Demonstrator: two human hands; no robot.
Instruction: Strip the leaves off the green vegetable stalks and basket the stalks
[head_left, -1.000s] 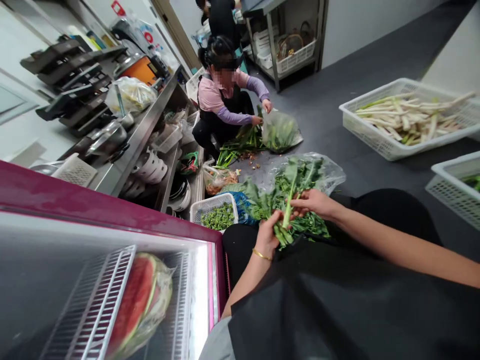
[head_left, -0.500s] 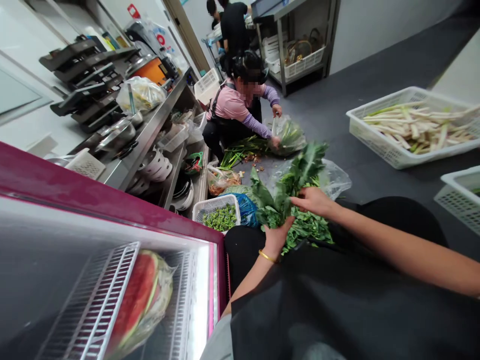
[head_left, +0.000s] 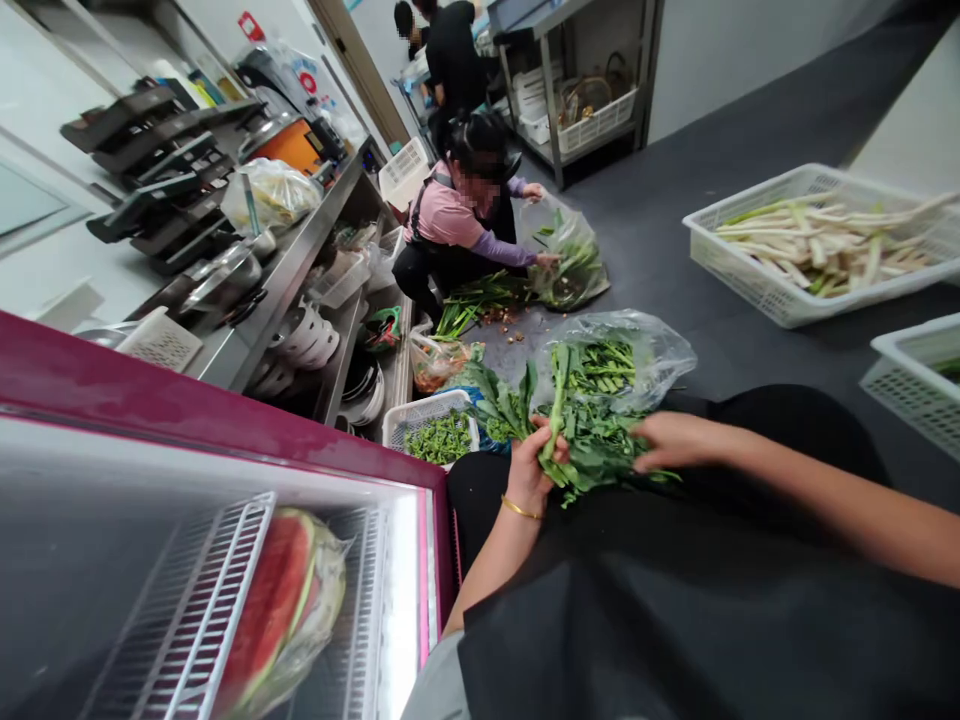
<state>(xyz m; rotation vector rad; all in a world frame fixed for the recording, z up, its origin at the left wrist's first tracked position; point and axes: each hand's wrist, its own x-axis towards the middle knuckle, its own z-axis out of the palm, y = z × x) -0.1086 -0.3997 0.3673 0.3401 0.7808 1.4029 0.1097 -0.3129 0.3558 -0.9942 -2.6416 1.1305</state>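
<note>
the left hand (head_left: 529, 472) has its fingers wrapped around a small bunch of leafy stalks (head_left: 556, 405), the stems held near their lower ends and the leaves fanning up and outward; a gold bracelet (head_left: 520, 508) circles that wrist. the right hand (head_left: 684, 440) is blurred and reaches over the right side of a heap of loose green leaves (head_left: 600, 430) in front of the person's dark apron (head_left: 637, 590), its fingertips at the leaves; whether those fingers grasp anything cannot be told. the held bunch is at the left side of this heap. just beyond the heap, a clear plastic bag (head_left: 667, 345) lies open on the floor (head_left: 660, 215) with cut green stalks (head_left: 604, 365) on it. to the left, near the person's knee, is a white basket (head_left: 416, 408) of small green pieces (head_left: 439, 438). further ahead a co-worker (head_left: 450, 215) in purple sleeves crouches, with one hand at the top of a bag of greens (head_left: 574, 265) and the other at its opening. on the right, a white crate (head_left: 742, 275) holds pale long stalks (head_left: 832, 235). a cut watermelon (head_left: 274, 590) sits in the magenta-framed cabinet (head_left: 225, 410) at lower left.
</note>
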